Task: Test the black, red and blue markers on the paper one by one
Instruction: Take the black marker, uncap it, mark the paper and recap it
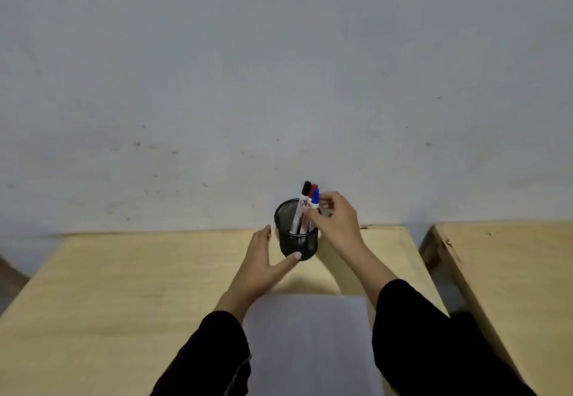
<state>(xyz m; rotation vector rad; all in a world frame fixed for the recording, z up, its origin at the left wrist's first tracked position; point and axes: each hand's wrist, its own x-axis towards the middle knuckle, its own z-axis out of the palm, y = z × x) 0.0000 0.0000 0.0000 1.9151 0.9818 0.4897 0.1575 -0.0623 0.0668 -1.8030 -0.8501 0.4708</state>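
Observation:
A black mesh pen holder stands at the far edge of the wooden table. Three white markers stand upright in it: one with a black cap, one with a red cap, one with a blue cap. My right hand pinches the blue marker just below its cap. My left hand cups the holder's left side, thumb touching its lower front, fingers spread. A white sheet of paper lies flat near me between my black sleeves.
A grey wall rises right behind the table. A second wooden table stands to the right, separated by a narrow gap.

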